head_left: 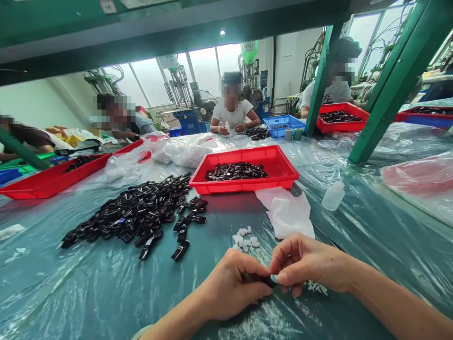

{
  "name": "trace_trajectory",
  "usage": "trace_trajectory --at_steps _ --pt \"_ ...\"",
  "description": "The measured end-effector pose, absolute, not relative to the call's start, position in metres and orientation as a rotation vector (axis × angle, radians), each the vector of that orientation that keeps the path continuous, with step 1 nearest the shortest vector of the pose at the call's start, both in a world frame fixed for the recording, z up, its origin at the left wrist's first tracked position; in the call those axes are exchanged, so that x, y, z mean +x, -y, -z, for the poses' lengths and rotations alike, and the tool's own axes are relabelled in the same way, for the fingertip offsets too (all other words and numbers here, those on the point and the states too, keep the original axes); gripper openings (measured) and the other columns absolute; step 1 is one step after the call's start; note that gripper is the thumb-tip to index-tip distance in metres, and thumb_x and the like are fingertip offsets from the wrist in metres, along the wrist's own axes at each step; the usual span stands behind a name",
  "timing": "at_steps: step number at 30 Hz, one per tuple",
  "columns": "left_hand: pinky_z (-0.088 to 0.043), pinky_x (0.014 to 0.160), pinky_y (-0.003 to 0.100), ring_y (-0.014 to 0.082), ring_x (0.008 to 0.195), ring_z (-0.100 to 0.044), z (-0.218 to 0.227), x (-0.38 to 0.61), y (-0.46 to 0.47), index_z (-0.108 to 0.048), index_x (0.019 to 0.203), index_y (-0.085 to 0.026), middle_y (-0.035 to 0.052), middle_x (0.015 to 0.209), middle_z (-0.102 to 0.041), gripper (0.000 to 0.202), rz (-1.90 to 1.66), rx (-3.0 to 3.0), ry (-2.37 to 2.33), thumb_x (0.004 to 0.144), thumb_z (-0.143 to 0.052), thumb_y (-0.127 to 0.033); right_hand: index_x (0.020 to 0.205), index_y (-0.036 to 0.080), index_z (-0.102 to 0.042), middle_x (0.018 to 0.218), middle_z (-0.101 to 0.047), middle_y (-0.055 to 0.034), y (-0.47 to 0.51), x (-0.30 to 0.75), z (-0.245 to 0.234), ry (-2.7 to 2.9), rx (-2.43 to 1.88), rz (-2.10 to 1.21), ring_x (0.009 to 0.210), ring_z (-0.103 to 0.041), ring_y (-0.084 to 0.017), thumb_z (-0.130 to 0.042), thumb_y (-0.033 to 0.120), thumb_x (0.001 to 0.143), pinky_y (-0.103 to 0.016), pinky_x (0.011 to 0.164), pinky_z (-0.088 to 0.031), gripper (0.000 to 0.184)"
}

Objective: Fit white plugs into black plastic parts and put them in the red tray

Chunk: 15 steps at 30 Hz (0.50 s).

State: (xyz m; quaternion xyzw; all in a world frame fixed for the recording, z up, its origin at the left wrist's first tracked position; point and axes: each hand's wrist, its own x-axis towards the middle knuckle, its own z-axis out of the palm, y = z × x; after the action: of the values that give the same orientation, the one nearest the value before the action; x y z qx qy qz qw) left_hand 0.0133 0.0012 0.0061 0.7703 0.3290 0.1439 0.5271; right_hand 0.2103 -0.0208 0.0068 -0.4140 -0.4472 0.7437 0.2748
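In my left hand (239, 283), the fingers pinch a small black glossy part (268, 282), mostly hidden by them. My right hand (309, 264) meets it from the right, thumb and forefinger closed on a small white piece (274, 278) at the end of the black part. Just beyond my hands lies a little heap of white pieces (244, 240). Thin white scraps (317, 287) lie under my right wrist. To the left spreads a large pile of similar black parts (130, 212) on the plastic-covered table (170, 302).
A red tray (283, 172) with black parts stands ahead. Folded white tissue (292, 217) and a translucent squeeze bottle (333, 196) are to the right. Green shelf posts (385, 94) rise beyond. Several co-workers, one a person opposite (231, 113), sit around the table.
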Motion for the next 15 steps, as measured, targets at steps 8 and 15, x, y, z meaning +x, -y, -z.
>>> trace_trajectory --at_steps 8,15 --pt "-0.036 0.047 0.019 0.0098 0.05 -0.05 -0.0086 0.0113 -0.002 -0.074 0.084 -0.014 0.001 0.057 -0.056 0.018 -0.331 1.876 -0.776 0.076 -0.061 -0.023 0.064 0.013 -0.072 0.062 -0.062 0.0006 0.0215 0.207 -0.0002 1.09 -1.069 -2.0 0.048 -0.06 -0.008 -0.081 0.022 0.05 -0.02 0.051 -0.048 0.019" --pt "-0.037 0.047 0.019 0.0103 0.049 -0.05 -0.0085 0.0117 -0.0023 -0.075 0.082 -0.013 0.0021 0.058 -0.058 0.02 -0.333 1.881 -0.772 0.076 -0.062 -0.027 0.061 0.013 -0.072 0.064 -0.059 0.0023 0.021 0.2042 -0.0006 1.044 -1.06 -2.001 0.048 -0.06 -0.008 -0.081 0.019 0.048 -0.02 0.05 -0.05 0.017"
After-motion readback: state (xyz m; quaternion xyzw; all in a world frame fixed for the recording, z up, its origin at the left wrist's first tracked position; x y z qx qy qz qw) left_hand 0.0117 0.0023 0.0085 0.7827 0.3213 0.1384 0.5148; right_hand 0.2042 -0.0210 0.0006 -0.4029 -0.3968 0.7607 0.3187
